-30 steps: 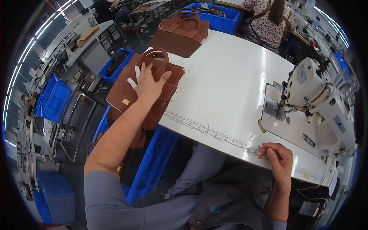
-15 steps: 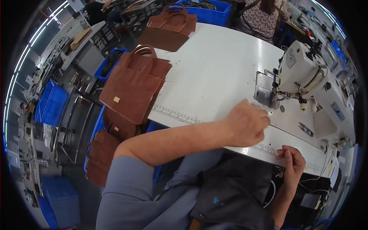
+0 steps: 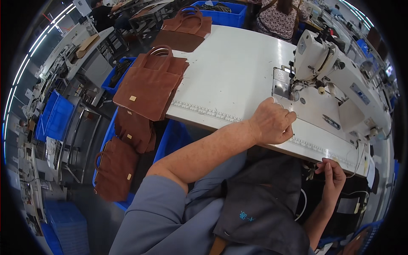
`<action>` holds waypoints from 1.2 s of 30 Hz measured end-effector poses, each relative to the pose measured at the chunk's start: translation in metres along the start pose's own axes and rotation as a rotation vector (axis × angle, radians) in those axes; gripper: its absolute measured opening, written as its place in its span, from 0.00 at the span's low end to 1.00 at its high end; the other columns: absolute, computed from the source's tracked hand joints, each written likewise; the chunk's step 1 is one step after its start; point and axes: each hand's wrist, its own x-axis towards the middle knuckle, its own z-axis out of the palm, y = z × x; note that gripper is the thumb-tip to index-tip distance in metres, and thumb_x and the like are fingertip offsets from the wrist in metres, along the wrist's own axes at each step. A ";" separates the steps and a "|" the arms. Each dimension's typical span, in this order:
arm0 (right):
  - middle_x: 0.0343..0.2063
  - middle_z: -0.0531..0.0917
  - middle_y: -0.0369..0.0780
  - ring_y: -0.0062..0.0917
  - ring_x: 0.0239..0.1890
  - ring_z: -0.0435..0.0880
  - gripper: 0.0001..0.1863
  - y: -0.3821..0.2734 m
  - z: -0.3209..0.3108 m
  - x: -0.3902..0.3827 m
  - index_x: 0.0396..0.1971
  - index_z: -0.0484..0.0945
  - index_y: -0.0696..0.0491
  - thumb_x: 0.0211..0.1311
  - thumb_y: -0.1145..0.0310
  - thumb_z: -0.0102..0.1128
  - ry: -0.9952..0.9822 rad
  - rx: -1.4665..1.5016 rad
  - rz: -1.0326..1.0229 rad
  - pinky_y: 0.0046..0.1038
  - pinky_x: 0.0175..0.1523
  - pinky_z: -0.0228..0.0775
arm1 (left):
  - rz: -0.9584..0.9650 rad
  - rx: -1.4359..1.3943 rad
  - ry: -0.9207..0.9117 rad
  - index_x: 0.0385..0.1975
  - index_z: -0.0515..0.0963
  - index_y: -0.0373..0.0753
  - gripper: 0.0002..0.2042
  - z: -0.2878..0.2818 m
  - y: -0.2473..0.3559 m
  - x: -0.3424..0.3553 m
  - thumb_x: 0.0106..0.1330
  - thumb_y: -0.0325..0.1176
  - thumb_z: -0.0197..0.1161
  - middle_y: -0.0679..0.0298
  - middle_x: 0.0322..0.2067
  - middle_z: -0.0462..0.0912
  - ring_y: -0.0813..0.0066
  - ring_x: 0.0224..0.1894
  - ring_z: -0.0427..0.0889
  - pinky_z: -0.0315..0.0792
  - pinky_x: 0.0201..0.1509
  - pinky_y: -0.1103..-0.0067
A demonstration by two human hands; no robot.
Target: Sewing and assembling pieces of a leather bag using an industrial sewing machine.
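Note:
My left hand (image 3: 274, 121) is closed in a fist over the near edge of the white table (image 3: 229, 72), just short of the sewing machine (image 3: 314, 59). Its fingers hide whatever may be in them. At the table's front edge, farther right, my right hand (image 3: 333, 175) has its fingers loosely bent and apart, with nothing visible in them. The machine's presser foot and metal plate (image 3: 280, 83) lie beyond my left hand, with no work under them that I can see. A printed ruler strip (image 3: 204, 111) runs along the near edge.
Brown handbags (image 3: 146, 87) lie stacked at the table's left end, with more bag pieces (image 3: 187, 27) behind. Below, further brown bags (image 3: 117, 170) fill a blue crate (image 3: 125, 203). Small thread snips (image 3: 331, 122) rest beside the machine. A person (image 3: 278, 19) sits beyond the table.
The view has shifted, with the machine now farther left and higher in it. My left fist sits slightly nearer the front edge, and my right hand has moved right and down from the tabletop.

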 end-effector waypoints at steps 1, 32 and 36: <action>0.32 0.87 0.41 0.20 0.31 0.82 0.12 0.000 0.004 -0.004 0.46 0.82 0.63 0.74 0.70 0.57 -0.011 0.014 0.018 0.22 0.41 0.75 | -0.025 0.037 -0.019 0.19 0.68 0.45 0.08 -0.002 0.001 0.001 0.44 0.31 0.62 0.68 0.14 0.70 0.67 0.17 0.72 0.58 0.26 0.70; 0.33 0.88 0.41 0.19 0.33 0.85 0.11 0.031 0.009 -0.016 0.45 0.84 0.62 0.73 0.70 0.58 -0.037 0.204 0.162 0.20 0.41 0.76 | -0.935 -1.798 0.108 0.39 0.74 0.33 0.13 -0.020 -0.088 -0.011 0.65 0.36 0.47 0.58 0.32 0.76 0.67 0.39 0.74 0.68 0.49 0.71; 0.34 0.88 0.41 0.20 0.33 0.85 0.11 0.031 0.013 -0.009 0.46 0.83 0.63 0.73 0.71 0.58 -0.031 0.240 0.145 0.21 0.41 0.77 | -0.991 -1.735 0.142 0.41 0.75 0.36 0.11 -0.023 -0.087 -0.012 0.65 0.35 0.52 0.61 0.33 0.78 0.69 0.39 0.76 0.71 0.44 0.71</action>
